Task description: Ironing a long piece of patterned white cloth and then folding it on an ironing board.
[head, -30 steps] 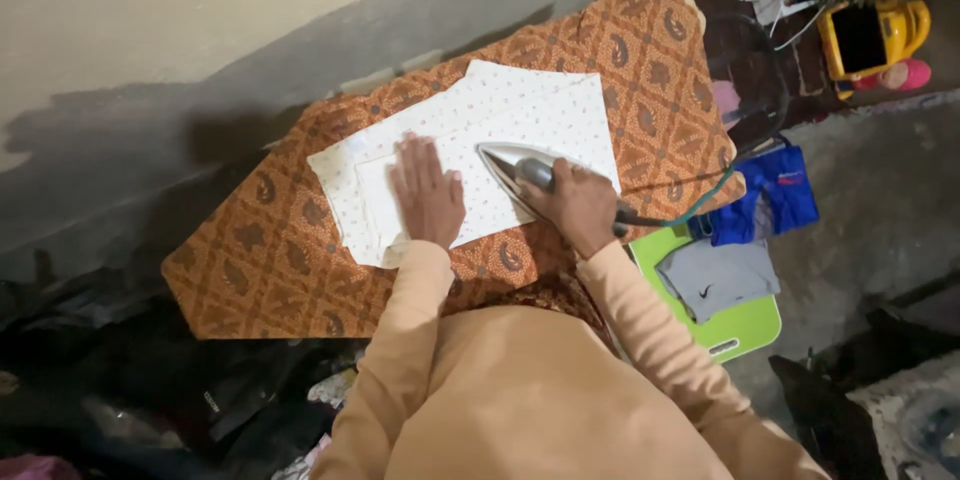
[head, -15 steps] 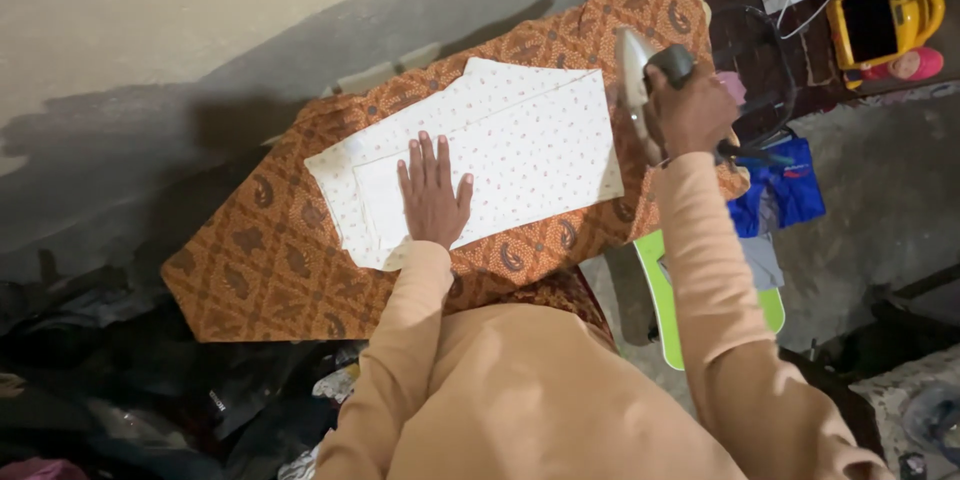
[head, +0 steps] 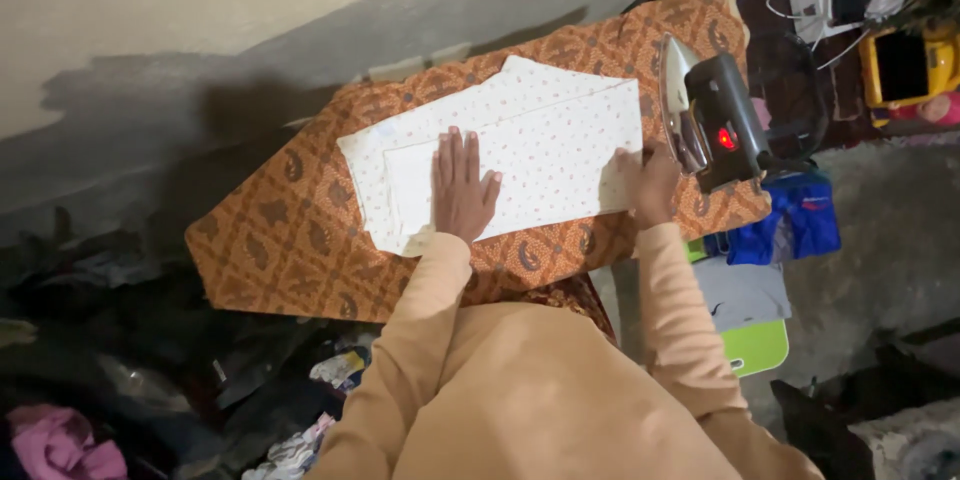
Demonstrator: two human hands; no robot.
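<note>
Two open hands, left hand (head: pixel 462 188) and right hand (head: pixel 648 180), flat on one dotted cloth (head: pixel 545 145), one iron (head: pixel 708 112) upright.

Head camera, steeply downward, over ironing board (head: pixel 300 240)

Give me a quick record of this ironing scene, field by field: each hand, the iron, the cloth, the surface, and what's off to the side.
left hand: flat, palm down on the white dotted cloth
right hand: fingers at the cloth's right edge, not holding the iron
iron: stands on its heel on the board's right end, red light on
cloth: folded, lying flat
surface: board under an orange patterned cover
side: blue garment, grey garment on a green stool
</note>
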